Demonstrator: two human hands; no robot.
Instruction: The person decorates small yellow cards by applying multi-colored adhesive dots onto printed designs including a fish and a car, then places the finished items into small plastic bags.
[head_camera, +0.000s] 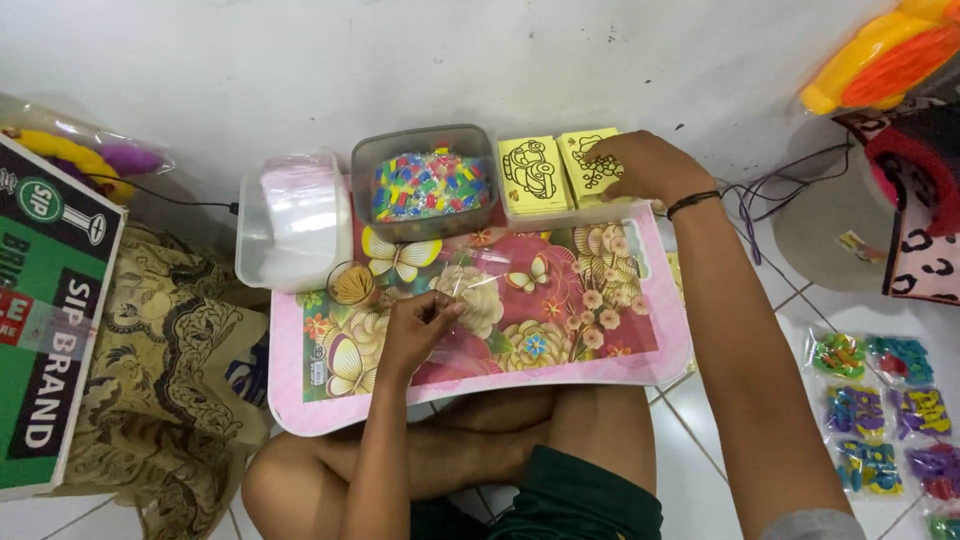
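The right hand (640, 165) covers part of the second yellow line-drawing card (590, 165). The green cardboard box (50, 320) is cut off at the left edge; the packets of small coloured pieces (880, 410) run off the right.

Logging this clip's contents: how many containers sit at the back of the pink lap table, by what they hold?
Tub of clear plastic bags: 1
Tub of colourful small pieces: 1
Tray of yellow picture cards, under the right hand: 1
Total: 3

On the lap tray (620, 365), at the back: bag tub (290, 215) left, bead tub (428, 180) middle, card box (560, 172) right.
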